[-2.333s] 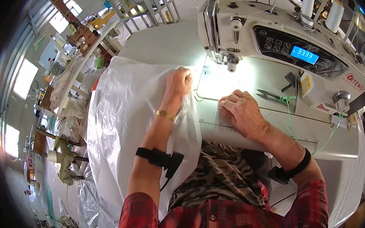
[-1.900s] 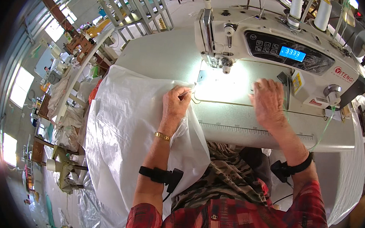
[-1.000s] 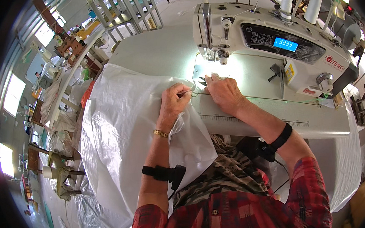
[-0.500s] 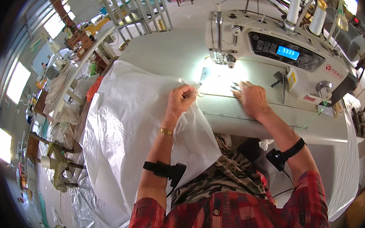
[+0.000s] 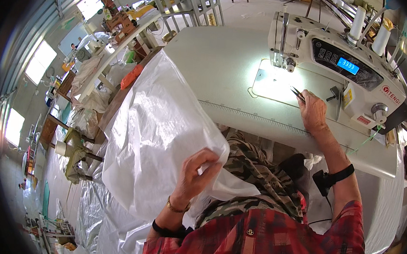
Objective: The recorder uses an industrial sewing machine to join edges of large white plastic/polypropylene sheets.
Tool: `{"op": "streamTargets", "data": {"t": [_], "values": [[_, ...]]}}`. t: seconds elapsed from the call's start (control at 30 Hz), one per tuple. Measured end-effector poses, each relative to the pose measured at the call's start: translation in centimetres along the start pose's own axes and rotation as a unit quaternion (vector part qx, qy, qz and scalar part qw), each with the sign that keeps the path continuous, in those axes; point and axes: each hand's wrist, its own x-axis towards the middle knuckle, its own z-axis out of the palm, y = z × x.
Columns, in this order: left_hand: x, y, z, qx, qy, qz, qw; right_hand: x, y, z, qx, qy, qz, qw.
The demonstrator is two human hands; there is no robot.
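Observation:
My left hand is low over my lap, its fingers curled on the edge of a shiny white plastic sheet. The sheet hangs off the table's left side and drapes down past my knees. My right hand rests on the sewing table, closed around small dark thread snips. Their two pointed blades stick out apart, toward the lit needle plate. Above that plate is the head of a white sewing machine with a lit blue display.
White thread cones stand on top at the right. A printed ruler strip runs along the table's front edge. A grey slatted rack is beyond the table. To the left are a cluttered bench and an orange bag.
My left hand has come away from the needle area toward my body, drawing the sheet's edge off the table. My right hand stays by the machine with the snips. The view has shifted left.

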Motion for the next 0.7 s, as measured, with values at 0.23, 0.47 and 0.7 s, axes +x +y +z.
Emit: {"op": "streamTargets", "data": {"t": [0.23,0.47,0.7], "values": [[-7.1,1.6,-9.0,-0.145,0.306,0.090,0.937,0.3,0.1,0.4,-0.025,-0.016,0.015,0.999],[-7.0,5.8,-16.2,-0.122,0.430,0.118,0.887,0.2,0.6,1.0,-0.049,0.000,0.004,0.999],[-7.6,8.7,-16.7,-0.144,0.446,0.089,0.879,0.1,0.6,0.9,-0.062,0.007,-0.006,0.998]]}}
